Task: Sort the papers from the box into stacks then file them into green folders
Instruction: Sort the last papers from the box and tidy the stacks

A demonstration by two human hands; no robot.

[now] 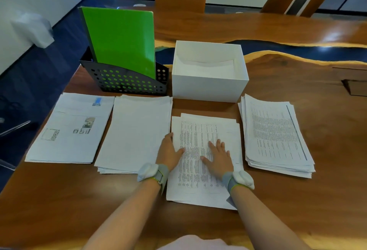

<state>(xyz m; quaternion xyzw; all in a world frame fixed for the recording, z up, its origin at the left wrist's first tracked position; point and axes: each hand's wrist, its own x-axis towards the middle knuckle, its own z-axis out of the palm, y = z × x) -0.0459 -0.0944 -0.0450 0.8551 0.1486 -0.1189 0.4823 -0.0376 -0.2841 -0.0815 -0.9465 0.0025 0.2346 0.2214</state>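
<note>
Several paper stacks lie in a row on the wooden table (59, 200). The middle-right stack of printed tables (200, 130) is under both hands. My right hand (217, 157) lies flat on it with fingers spread. My left hand (168, 152) rests along its left edge, thumb on the top sheet. A stack with pictures (69, 128) sits far left, a mostly blank stack (135, 130) beside it, and a thick text stack (276, 134) at the right. The white box (208, 86) stands behind with some paper inside. Green folders (121, 41) stand upright in a black perforated rack (123, 82).
The table's left edge runs close to the picture stack, with a dark blue floor and a chair part (14, 128) beyond. A dark resin strip (297, 49) crosses the table behind the box. A recessed panel (355, 87) sits at the far right.
</note>
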